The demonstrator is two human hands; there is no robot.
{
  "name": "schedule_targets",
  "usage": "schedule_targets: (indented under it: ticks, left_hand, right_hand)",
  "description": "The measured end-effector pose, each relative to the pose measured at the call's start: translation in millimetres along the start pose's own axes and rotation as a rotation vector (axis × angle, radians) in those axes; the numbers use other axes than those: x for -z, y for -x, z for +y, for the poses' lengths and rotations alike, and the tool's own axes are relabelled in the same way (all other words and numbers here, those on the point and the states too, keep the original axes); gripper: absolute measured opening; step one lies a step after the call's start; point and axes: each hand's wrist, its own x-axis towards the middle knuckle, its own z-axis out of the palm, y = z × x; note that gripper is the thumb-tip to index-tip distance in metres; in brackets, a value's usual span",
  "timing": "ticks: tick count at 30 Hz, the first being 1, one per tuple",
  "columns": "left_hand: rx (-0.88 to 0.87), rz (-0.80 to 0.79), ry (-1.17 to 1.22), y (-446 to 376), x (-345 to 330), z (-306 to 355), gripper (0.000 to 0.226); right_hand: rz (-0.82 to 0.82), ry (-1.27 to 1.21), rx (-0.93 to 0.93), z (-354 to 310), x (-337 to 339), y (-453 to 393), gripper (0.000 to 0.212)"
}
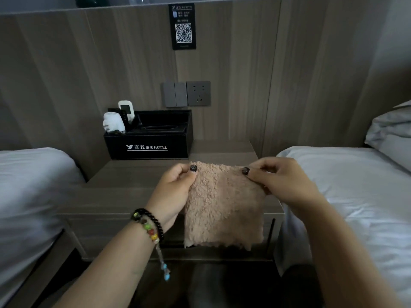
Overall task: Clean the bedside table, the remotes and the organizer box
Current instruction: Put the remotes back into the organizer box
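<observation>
Head view shows the left hand (175, 185) and right hand (278, 181) pinching the fuzzy cloth (224, 207) by its top corners, so a loose pinch could drop it.

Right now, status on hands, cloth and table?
Left hand and right hand pinch cloth by top corners, above table. Remotes in black box, untouched. Nothing in the way.

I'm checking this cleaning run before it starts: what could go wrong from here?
The remotes stand upright in the organizer box; wiping round them may tip them out. The box sits at the back of the bedside table, so it may slide when rubbed. The left hand and right hand pinch only the cloth by its top corners.
</observation>
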Motion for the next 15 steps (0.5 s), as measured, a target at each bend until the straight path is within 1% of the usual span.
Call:
schedule_targets:
  ticks: [1,2,3,4,5,6,7,9,10,12,15]
  left_hand:
    - [-0.005,0.042,-0.099,-6.3,-5.1,-7.0,0.022]
    - [-0.049,0.09,-0.272,-11.4,-9.1,-12.7,0.027]
    - [-0.127,0.135,-0.48,-13.7,-11.8,-17.0,0.034]
    - [-0.236,0.141,-0.661,-14.1,-12.9,-21.1,0.042]
    - [-0.352,0.098,-0.78,-12.9,-12.6,-24.1,0.049]
    - [-0.443,0.01,-0.855,-10.5,-11.5,-25.7,0.054]
    - [-0.509,-0.104,-0.909,-8.2,-9.7,-27.8,0.058]
    - [-0.569,-0.303,-1.059,-2.9,-6.3,-32.2,0.064]
    - [-0.589,-0.352,-1.145,-2.3,-4.6,-34.6,0.067]
    - [-0.606,-0.395,-1.291,-4.1,-2.5,-37.0,0.071]
    - [-0.625,-0.388,-1.406,-8.9,0.1,-43.9,0.067]
  right_hand:
    - [0.008,0.068,-0.019,6.4,-1.7,-7.2,0.014]
    - [0.043,0.113,-0.04,12.5,-5.1,-14.3,0.014]
    - [0.08,0.191,-0.047,22.4,-7.6,-21.0,0.011]
    - [0.092,0.292,-0.055,28.8,-10.9,-24.2,0.004]
    - [0.083,0.426,-0.06,33.9,-13.1,-24.3,0.02]
    - [0.045,0.53,-0.047,39.4,-14.2,-22.2,0.038]
    - [0.012,0.597,-0.002,41.9,-13.4,-16.7,0.048]
    - [-0.066,0.644,0.131,47.4,-10.3,-5.0,0.053]
    - [-0.123,0.661,0.19,53.7,-8.9,0.6,0.053]
    - [-0.215,0.686,0.211,63.8,-7.6,8.5,0.055]
    - [-0.237,0.726,0.213,69.2,-8.0,11.9,0.059]
